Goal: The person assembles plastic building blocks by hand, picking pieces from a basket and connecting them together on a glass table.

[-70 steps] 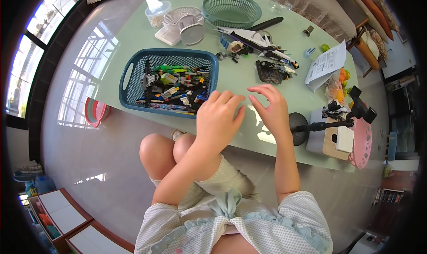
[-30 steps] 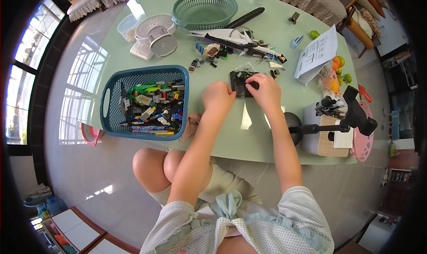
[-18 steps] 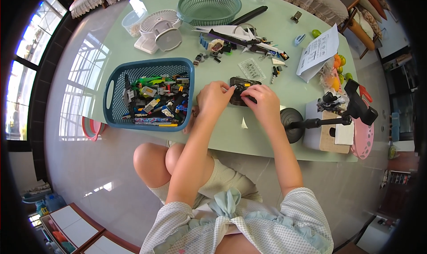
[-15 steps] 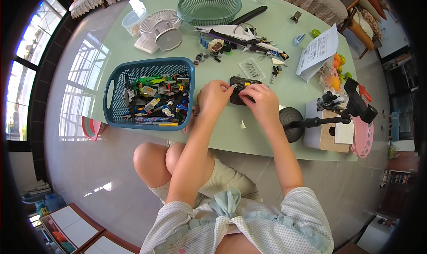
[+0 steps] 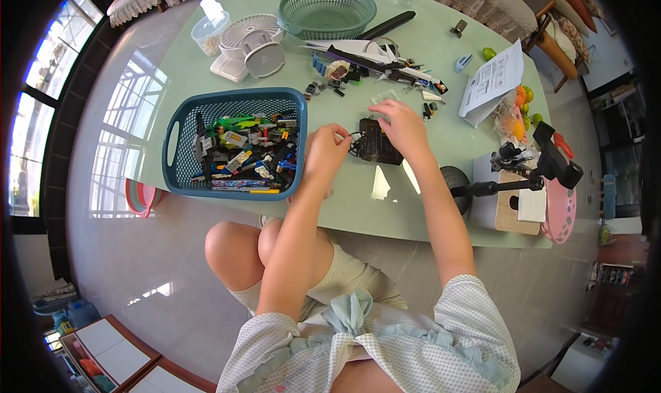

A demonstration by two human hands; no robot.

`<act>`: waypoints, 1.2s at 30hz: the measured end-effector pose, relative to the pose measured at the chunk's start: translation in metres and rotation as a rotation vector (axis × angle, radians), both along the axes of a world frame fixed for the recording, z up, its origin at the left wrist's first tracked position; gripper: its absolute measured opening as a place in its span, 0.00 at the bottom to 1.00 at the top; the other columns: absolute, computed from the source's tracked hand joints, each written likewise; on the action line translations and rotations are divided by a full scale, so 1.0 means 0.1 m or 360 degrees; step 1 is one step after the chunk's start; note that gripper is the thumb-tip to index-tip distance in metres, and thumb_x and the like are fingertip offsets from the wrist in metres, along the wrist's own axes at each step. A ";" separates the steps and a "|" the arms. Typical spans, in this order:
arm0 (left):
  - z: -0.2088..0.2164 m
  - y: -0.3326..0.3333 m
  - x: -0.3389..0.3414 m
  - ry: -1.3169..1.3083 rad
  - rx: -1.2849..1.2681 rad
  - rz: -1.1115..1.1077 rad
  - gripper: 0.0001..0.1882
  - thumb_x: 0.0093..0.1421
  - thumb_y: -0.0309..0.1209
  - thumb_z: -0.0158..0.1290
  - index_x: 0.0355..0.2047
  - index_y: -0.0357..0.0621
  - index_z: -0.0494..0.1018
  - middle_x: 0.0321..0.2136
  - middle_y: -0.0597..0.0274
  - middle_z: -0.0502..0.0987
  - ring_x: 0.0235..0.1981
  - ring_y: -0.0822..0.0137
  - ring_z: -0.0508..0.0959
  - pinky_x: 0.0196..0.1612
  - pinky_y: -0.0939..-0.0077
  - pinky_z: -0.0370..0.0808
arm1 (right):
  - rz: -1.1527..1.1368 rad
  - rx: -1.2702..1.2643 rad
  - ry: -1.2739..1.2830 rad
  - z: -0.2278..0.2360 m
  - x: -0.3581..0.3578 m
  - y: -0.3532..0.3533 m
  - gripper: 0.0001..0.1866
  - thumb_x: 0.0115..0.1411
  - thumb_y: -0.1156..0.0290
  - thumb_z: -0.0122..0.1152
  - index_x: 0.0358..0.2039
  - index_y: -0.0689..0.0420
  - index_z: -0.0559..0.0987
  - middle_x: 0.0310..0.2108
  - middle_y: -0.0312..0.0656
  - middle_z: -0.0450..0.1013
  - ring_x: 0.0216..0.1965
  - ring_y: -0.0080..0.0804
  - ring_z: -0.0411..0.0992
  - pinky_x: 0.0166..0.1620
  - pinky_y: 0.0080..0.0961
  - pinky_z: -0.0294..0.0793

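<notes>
A black block-shaped toy-brick model (image 5: pixel 380 142) lies on the table in front of me. My left hand (image 5: pixel 326 150) is closed at its left side, with thumb and finger pinching a small black round part (image 5: pixel 356 143) that meets the model's edge. Whether that part is joined to the model I cannot tell. My right hand (image 5: pixel 405 130) hovers over the model's far right corner, thumb and fingers apart and nothing visible between them. Just beyond its fingertips lies a small printed sheet (image 5: pixel 385 97), partly covered by the hand.
Left of my hands stands a blue basket (image 5: pixel 303 145) full of mixed toy bricks. Farther back are loose bricks, a white fan (image 5: pixel 251 35) and a green basket (image 5: pixel 327 31). A black phone stand (image 5: pixel 492 186), a white box and a folded paper (image 5: pixel 492 83) occupy the right side.
My right hand has lifted off the model and moved slightly away from me, its fingers spreading. The model has turned and shows its dark flat face. My left hand stays at its left side.
</notes>
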State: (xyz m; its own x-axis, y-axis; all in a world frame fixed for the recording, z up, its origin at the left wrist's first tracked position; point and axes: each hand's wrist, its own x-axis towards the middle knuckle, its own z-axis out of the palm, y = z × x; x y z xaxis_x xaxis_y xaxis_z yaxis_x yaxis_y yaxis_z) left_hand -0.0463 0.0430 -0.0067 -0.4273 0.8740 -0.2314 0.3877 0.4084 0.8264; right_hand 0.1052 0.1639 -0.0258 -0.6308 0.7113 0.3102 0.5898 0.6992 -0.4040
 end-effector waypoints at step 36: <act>0.09 -0.19 0.19 0.0248 0.0031 -0.0065 0.07 0.57 0.31 0.56 0.34 0.44 0.77 0.25 0.56 0.81 0.25 0.55 0.79 0.31 0.63 0.74 | 0.0130 -0.0204 0.0046 0.03 0.01 -0.30 0.05 0.53 0.72 0.62 0.31 0.57 0.80 0.30 0.41 0.78 0.31 0.41 0.76 0.36 0.34 0.76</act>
